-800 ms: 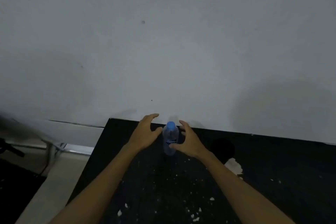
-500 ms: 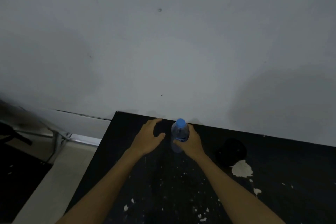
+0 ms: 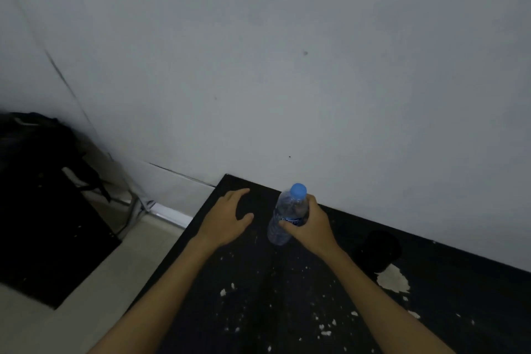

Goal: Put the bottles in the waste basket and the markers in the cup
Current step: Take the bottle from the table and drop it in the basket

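A clear plastic bottle (image 3: 284, 218) with a blue cap stands near the back left corner of the black table (image 3: 258, 310), leaning slightly left. My right hand (image 3: 309, 225) is wrapped around its right side at the label. My left hand (image 3: 225, 218) hovers just left of the bottle, fingers spread, touching nothing. A dark round cup (image 3: 377, 250) sits to the right of my right hand, close to the wall. No markers or waste basket are visible.
The tabletop is chipped, with white flakes and a pale bare patch (image 3: 393, 280) beside the cup. The white wall runs right behind the table. On the floor at left lie a black mat (image 3: 43, 238) and a dark bag (image 3: 37, 135).
My right hand has closed around the bottle, which was between both open hands before. The left hand has drawn away to the left. The view has swung left, showing more floor.
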The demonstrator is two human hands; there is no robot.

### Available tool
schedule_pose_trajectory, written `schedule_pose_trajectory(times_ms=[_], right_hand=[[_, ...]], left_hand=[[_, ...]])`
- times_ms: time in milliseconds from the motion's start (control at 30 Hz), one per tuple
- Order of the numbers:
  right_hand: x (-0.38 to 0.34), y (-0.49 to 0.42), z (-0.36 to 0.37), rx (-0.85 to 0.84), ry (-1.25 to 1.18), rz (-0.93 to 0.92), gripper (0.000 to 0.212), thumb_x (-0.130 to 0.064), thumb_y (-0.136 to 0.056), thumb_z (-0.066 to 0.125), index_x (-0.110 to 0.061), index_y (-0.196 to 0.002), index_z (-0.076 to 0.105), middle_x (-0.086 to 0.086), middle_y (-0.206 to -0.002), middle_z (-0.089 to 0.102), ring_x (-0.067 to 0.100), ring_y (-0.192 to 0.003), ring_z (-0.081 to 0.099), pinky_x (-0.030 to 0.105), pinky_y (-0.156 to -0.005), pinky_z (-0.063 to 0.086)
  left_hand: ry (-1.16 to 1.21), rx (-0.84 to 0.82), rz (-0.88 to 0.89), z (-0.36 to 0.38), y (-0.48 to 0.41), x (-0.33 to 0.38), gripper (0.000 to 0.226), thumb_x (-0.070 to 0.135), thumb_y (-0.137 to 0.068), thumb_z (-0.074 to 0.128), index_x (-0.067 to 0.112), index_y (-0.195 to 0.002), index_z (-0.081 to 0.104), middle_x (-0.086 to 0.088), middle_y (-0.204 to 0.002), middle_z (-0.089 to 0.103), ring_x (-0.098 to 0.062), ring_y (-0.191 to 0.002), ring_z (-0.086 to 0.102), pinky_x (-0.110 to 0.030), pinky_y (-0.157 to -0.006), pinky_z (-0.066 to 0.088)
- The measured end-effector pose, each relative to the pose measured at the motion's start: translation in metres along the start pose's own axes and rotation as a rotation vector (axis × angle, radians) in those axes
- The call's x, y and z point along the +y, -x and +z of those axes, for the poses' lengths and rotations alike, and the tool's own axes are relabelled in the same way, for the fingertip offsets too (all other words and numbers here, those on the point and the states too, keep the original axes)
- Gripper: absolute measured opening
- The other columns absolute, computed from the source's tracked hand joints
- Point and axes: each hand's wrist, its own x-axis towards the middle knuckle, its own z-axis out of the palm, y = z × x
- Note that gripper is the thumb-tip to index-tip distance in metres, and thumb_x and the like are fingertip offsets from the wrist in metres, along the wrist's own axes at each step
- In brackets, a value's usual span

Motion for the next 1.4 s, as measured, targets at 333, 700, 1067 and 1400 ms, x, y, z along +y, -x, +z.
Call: schedule_pose_trajectory(times_ms=[333,700,1067,1400], right_hand=[[-0.088,0.113,0.067,-0.196,-0.086,-0.180,0.066,-0.025,-0.070,0.080,-0.026,-0.126,0.045,-0.011,-0.115,0.059,0.004,-0.103,0.061,0.020,-0.083,0.055],[-0.154,0.181,0.193,-0.381,-0.163,-0.246,0.058,-0.026,-0.069,0.081,-0.024,-0.118,0.050,-0.004,-0.110,0.064,0.011,-0.100,0.065,0.031,-0.082,0.059],[-0.127,0.224,0.401,-0.408,-0.184,-0.251,0.056,-0.037,-0.069,0.076,-0.030,-0.116,0.047,-0.008,-0.110,0.061,0.009,-0.099,0.063,0.032,-0.081,0.057],[0.061,0.239,0.574,-0.443,-0.124,-0.252,0.062,-0.019,-0.069,0.080,-0.015,-0.122,0.048,-0.008,-0.112,0.058,0.001,-0.099,0.057,0.005,-0.077,0.046]], left_hand=[[-0.041,0.203,-0.138,-0.054,0.166,-0.033,0.059,0.032,-0.086,0.058,0.024,-0.140,0.037,0.001,-0.145,0.043,-0.017,-0.133,0.041,-0.031,-0.106,0.036],[0.010,0.362,-0.352,-0.111,0.293,-0.119,0.060,0.032,-0.084,0.059,0.024,-0.140,0.036,0.001,-0.145,0.042,-0.015,-0.132,0.041,-0.035,-0.106,0.039],[-0.015,0.372,-0.450,-0.125,0.372,-0.309,0.059,0.028,-0.086,0.059,0.022,-0.141,0.037,0.000,-0.144,0.045,-0.015,-0.130,0.043,-0.025,-0.102,0.033],[-0.073,0.313,-0.473,0.014,0.391,-0.495,0.065,0.039,-0.078,0.049,0.020,-0.139,0.039,-0.002,-0.142,0.047,-0.019,-0.129,0.046,-0.029,-0.104,0.036]])
